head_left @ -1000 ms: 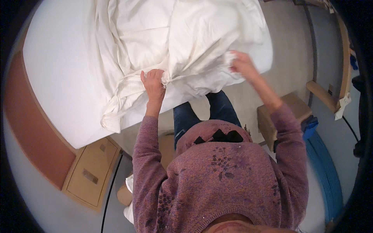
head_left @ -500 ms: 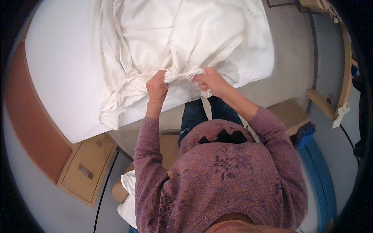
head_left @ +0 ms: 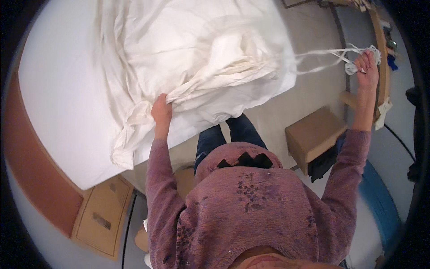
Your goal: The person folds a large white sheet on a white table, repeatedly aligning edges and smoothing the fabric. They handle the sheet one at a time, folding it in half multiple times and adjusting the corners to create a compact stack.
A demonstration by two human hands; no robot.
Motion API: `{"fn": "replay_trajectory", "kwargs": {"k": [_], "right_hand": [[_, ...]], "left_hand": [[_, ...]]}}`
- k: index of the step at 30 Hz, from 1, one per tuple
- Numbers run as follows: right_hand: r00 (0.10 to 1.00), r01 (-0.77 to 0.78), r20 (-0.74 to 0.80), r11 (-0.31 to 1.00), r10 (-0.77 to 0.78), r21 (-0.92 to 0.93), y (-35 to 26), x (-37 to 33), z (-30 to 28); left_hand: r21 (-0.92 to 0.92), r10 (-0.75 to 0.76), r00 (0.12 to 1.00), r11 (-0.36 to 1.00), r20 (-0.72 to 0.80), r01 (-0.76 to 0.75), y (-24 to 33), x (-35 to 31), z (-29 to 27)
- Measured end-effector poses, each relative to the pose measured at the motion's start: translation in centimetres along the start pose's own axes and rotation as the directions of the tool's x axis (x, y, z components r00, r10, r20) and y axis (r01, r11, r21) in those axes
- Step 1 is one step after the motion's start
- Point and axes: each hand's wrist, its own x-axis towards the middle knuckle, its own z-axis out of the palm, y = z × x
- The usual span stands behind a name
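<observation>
Over a bed with a white sheet (head_left: 53, 112) lies a loose, wrinkled white cover (head_left: 156, 45), its near edge bunched into a twisted roll. My left hand (head_left: 161, 112) is closed on that edge, toward the left of the bed's near side. Far out to the right, beyond the bed, my right hand (head_left: 367, 71) is raised and closed on a bundle of white ties (head_left: 350, 67). Long strands of the ties run taut from this hand back to the cover's right part, where motion blurs them. A loose corner of the cover (head_left: 123, 152) droops near the bed's left front edge.
A reddish-brown headboard (head_left: 33, 166) borders the bed on the left, with a wooden drawer cabinet (head_left: 98, 219) below it. To the right are a tan box-shaped seat (head_left: 316, 134), a wooden rail (head_left: 383, 40) and a blue cushioned piece (head_left: 378, 193).
My right hand has swung far right and up from beside the left, drawing the ties out long. My left hand has shifted slightly left and down, still gripping the cover's edge.
</observation>
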Motion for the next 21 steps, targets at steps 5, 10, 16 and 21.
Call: {"fn": "replay_trajectory", "kwargs": {"k": [5,10,16,21], "right_hand": [[0.976,0.148,0.185,0.973,-0.115,-0.179,-1.2,-3.7,7.5],[0.934,0.357,0.193,0.826,-0.302,-0.437,-1.9,-6.5,10.6],[0.918,0.366,0.244,0.903,-0.312,-0.223,-2.8,-8.6,12.2],[0.968,0.071,0.214,0.962,-0.130,0.263,-2.1,-8.7,12.3]], "left_hand": [[-0.159,0.358,0.925,0.913,-0.127,-0.375,8.0,0.9,-3.5],[-0.240,0.425,0.848,0.829,-0.316,-0.505,19.7,2.8,-2.9],[-0.235,0.207,0.895,0.919,-0.395,-0.316,23.5,5.2,-2.0],[-0.293,0.365,0.924,0.876,-0.113,-0.382,22.6,4.5,0.2]]}}
